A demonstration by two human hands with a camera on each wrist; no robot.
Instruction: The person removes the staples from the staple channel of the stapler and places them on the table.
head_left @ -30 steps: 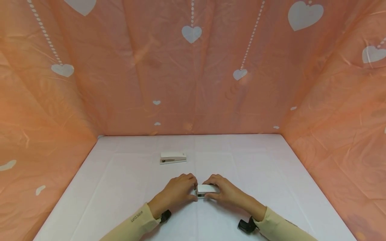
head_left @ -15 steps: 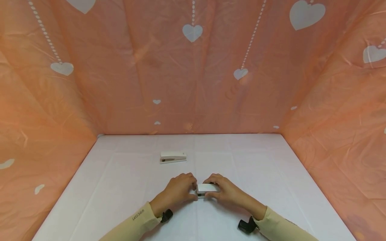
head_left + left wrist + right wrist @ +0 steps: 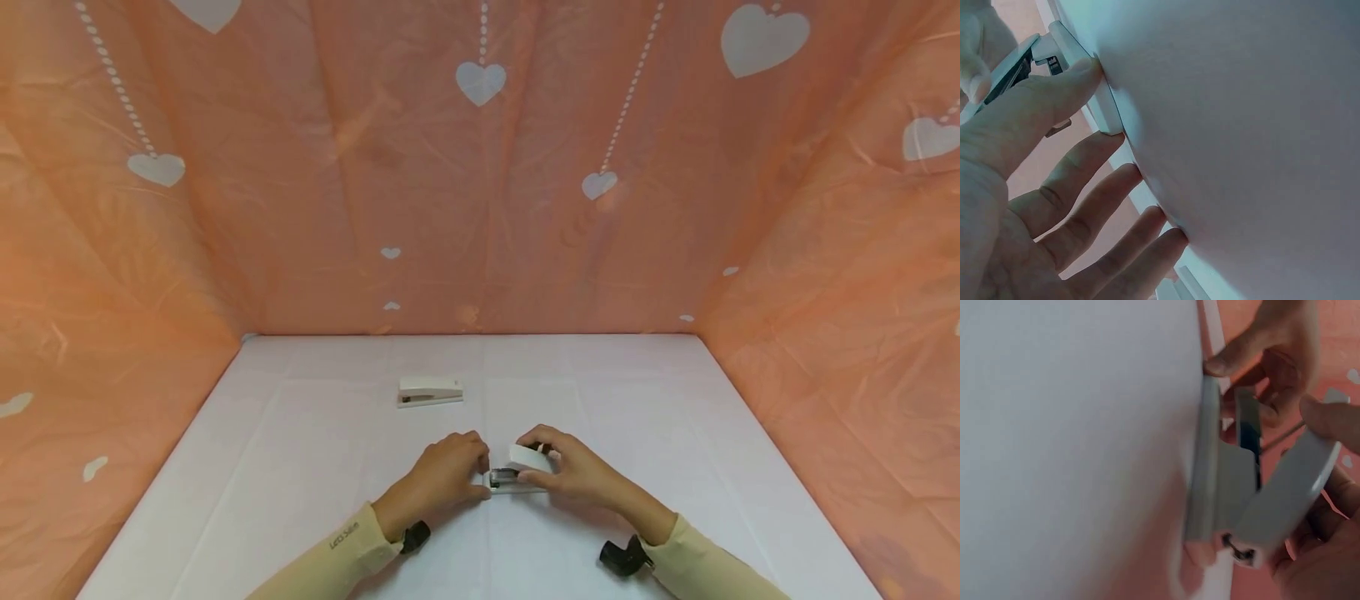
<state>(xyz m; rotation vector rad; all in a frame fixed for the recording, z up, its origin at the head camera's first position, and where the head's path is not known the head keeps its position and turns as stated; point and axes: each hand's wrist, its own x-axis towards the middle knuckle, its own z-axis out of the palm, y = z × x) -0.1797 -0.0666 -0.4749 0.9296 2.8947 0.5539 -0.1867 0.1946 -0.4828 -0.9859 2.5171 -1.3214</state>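
Evidently mid-operation: a white oblong stapler with a hinged lid (image 3: pixel 529 457) is on the white-surfaced counter (image 3: pixel 660 417), directly in front of the person and between both hands.

Done, as judged from its present state: the smooth white rounded lid (image 3: pixel 1291 481) is off its closed position, tilted up from the narrow grey metal magazine (image 3: pixel 504 476). A thin rod (image 3: pixel 1282 437) spans the gap between the two. The flat white base (image 3: pixel 1202 469) remains down on the counter.

Left: the lid is not yet closed. A second off-white stapler with a wedge-shaped body (image 3: pixel 430 390) sits farther back, lid down, no hand near it.

Hands: apart from each other, one at either end of the same stapler. The left hand (image 3: pixel 448 468) holds the front end of the base, thumb against it and forefinger at its corner; the remaining fingertips rest on the counter. The right hand (image 3: pixel 581 471) grips the lid between thumb and fingers.

Containers: the magazine is the only compartment exposed. Whether staples lie inside cannot be told; the channel is too small and dark. Contents of the second stapler: hidden.
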